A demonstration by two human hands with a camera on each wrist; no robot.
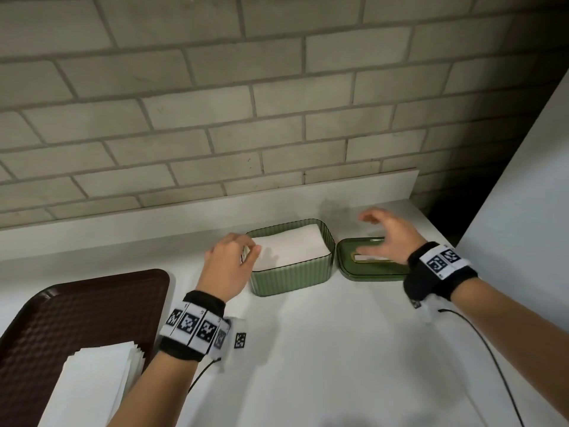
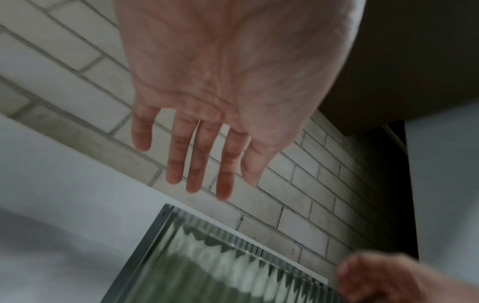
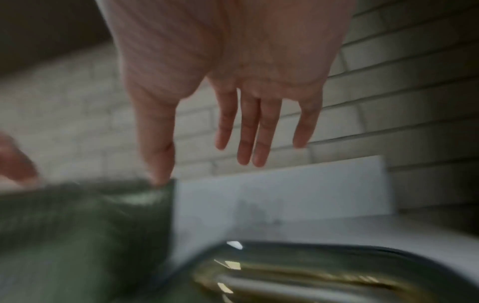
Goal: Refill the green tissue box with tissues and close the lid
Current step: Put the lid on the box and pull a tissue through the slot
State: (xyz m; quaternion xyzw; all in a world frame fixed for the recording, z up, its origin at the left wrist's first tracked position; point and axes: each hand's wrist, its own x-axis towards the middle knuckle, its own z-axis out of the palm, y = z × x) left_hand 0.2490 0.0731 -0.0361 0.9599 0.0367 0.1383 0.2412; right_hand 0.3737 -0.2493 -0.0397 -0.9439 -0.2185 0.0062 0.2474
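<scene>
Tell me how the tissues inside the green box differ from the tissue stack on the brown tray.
The tissues in the box sit enclosed by the ribbed green tissue box at the back of the counter; the stack on the tray lies bare, nearer the person, on the brown tray. The boxed ones show one flat top face; the tray stack shows loose, stepped sheet edges. The left hand is at the boxed tissues; no hand is near the tray stack. Both are white.

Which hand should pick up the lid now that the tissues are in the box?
Right. The right hand hovers open directly over the lid, which lies on the counter just right of the green tissue box. The left hand is at the box's left end, across the box from the lid.
</scene>
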